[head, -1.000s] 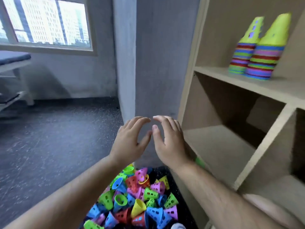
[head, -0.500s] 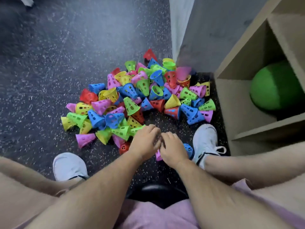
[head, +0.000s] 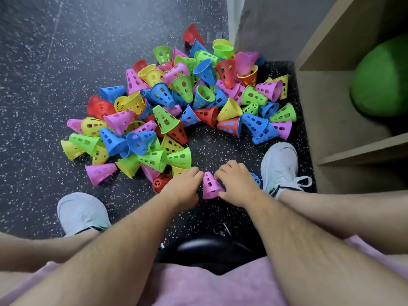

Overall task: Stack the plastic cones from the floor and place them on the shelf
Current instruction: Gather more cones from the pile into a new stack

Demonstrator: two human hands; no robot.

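Observation:
A pile of perforated plastic cones (head: 176, 107) in pink, blue, green, yellow and red lies scattered on the dark speckled floor. At its near edge a pink cone (head: 209, 186) stands upright between my hands. My right hand (head: 238, 184) wraps its right side, thumb at the base. My left hand (head: 183, 186) is curled beside it with knuckles against the cone's tip; its fingertips are hidden. A blue cone (head: 256, 178) peeks out behind my right hand. A red cone (head: 160, 183) lies just left of my left hand.
The wooden shelf unit (head: 331, 107) stands at the right, with a green ball (head: 382, 78) in its lowest compartment. My white shoes (head: 279, 164) (head: 81, 213) flank the hands. A black stool edge (head: 205, 248) sits below me. A grey wall corner (head: 254, 23) rises behind the pile.
The view has swung down from the shelf to the floor. Both hands dropped from chest height to the pile's near edge, and the pink cone now shows between them.

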